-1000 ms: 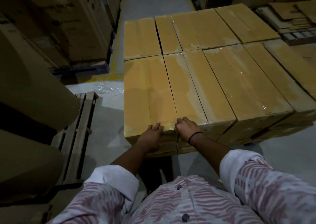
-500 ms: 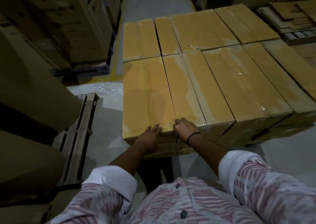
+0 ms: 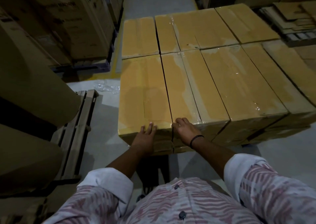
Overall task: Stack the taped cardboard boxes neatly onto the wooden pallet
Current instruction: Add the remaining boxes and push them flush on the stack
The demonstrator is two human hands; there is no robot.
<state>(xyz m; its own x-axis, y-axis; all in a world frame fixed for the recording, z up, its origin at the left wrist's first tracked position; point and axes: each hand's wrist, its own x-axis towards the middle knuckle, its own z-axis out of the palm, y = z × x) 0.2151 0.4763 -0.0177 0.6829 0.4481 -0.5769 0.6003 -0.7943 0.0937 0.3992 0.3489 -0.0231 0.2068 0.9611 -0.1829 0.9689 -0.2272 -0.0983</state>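
Observation:
Several taped cardboard boxes lie flat side by side in two rows on a low stack in front of me. What they rest on is hidden. My left hand presses with straight fingers on the near top edge of the near-left box. My right hand, with a black band on its wrist, curls its fingers over the near top corner of the second box, right beside the gap between the two boxes.
A wooden pallet stands on edge at my left against large brown cartons. Tall printed cartons line the far left. Flattened cardboard is piled at the far right. Crumpled plastic wrap lies on the grey floor.
Both hands stay at the near edge of the same two boxes. Only the view has shifted slightly.

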